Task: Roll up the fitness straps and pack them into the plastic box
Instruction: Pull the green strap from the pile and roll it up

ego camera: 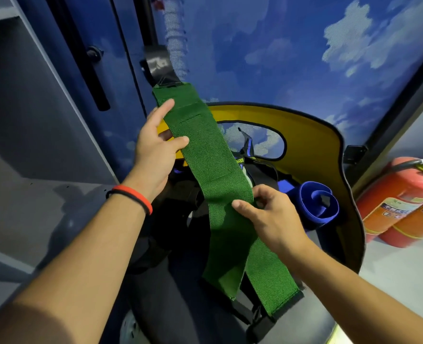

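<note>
**Cloud-printed wall behind, green strap held in both hands**

Blue wall panels printed with white clouds fill the background, with a grey cabinet on the left and two red fire extinguishers lying on the pale floor at the right. In front of the wall stands a yellow plastic box with a black rim and a handle cut-out through which the clouds show.

A long green fitness strap runs on a slant across the middle of the view, from a black printed tab at its upper end down over the mouth of the box. The left hand grips the upper stretch. Its thumb lies across the front of the webbing, its index finger points up along the edge, and the other fingers are behind the strap. A red and a black wristband circle that wrist. The right hand pinches the strap lower down at its right edge, thumb on the front and fingers curled behind. Below this hand the strap hangs doubled, with two green tails ending near the bottom of the view, the longer one finished with a black edge.

Inside the box, just right of the right hand, a rolled blue strap lies against the yellow wall. Black straps and buckles lie tangled beneath the green one.
</note>
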Motion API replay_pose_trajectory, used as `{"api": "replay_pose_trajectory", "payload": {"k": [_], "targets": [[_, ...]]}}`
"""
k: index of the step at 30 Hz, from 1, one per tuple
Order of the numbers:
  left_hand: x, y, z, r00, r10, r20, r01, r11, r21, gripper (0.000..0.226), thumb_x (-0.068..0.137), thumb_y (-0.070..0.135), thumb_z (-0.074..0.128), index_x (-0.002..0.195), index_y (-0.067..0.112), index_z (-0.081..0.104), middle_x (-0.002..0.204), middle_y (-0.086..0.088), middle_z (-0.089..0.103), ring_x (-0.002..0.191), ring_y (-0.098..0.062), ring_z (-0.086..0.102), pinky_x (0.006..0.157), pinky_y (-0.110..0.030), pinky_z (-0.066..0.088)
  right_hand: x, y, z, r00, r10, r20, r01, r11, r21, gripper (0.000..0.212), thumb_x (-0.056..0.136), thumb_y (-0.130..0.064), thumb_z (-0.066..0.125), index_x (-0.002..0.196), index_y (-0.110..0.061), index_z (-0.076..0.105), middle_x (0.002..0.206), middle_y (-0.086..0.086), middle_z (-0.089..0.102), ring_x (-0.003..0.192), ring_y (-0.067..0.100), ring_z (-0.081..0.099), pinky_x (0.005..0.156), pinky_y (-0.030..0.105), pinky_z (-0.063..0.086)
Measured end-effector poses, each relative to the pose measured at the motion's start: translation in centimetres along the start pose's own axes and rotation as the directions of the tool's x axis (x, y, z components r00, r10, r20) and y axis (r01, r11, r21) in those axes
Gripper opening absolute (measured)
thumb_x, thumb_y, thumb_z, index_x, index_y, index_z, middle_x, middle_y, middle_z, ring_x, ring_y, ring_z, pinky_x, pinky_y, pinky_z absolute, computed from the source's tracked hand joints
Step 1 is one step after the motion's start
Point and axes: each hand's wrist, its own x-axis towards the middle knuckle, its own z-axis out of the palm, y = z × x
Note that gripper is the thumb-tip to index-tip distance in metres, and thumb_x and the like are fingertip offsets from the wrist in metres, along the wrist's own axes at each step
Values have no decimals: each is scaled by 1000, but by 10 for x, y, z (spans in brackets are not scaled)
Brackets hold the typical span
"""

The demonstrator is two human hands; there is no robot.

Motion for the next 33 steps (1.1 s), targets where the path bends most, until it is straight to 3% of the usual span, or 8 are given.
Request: {"api": "replay_pose_trajectory", "payload": {"k": [5,9,14,18,21,24,28,33], "targets": [[-1,-17,-8,992,-122,-45,118,991,-69,77,82,-22,58,136,33,60,144,-6,58,117,-21,67,95,-34,56,-1,5,0,982,101,159,-147,940,309,28,85,-22,82,79,-26,56,100,11,75,97,35,72,94,52,54],[1,-21,-10,983,-170,-64,162,980,-112,77,80,-22,58,136,31,61,149,-8,52,120,-21,66,95,-33,55,5,14,2,987,94,134,-120,972,204,37,71,-40,86,97,-25,65,119,6,73,120,29,65,102,57,51],[-3,-13,-7,979,-169,-110,154,979,-137,75,85,-24,53,140,26,56,149,-3,48,110,-18,71,89,-30,57,7,12,2,998,-27,49,24,997,70,37,102,-12,60,137,-23,64,131,-19,64,124,0,59,110,24,44],[-5,-4,-9,975,-179,-133,158,976,-152,75,87,-26,49,145,22,52,150,-2,46,109,-13,70,94,-32,57,1,1,7,991,-64,118,65,998,-2,38,106,-8,49,142,-20,58,108,-46,50,97,-27,49,81,-10,30],[-8,1,-10,976,-189,-112,171,973,-153,74,88,-26,46,146,19,50,138,-2,57,105,-13,72,90,-30,57,-4,-3,9,968,-31,250,28,1000,15,33,107,-11,49,129,-34,58,93,-49,56,89,-32,52,85,-3,40],[-7,6,-9,983,-173,-65,162,975,-151,74,88,-26,45,148,18,49,124,3,68,108,-15,71,90,-30,56,-7,-5,10,943,-9,332,5,1000,15,31,106,-14,52,128,-36,58,115,-34,62,102,-24,56,85,-3,39],[0,3,-10,987,-154,-54,147,982,-123,73,85,-28,47,142,18,54,116,15,69,115,-13,68,96,-31,55,-10,-2,12,938,60,342,-112,985,133,33,104,-9,54,134,-17,63,122,-9,74,116,7,67,109,36,49],[0,-23,-15,967,-240,-82,237,970,-47,62,80,-25,54,112,23,76,129,-12,67,122,-25,64,106,-42,51,-19,3,12,918,139,372,-256,923,288,22,98,-19,67,116,-25,55,92,11,76,88,27,71,89,54,56]]}}
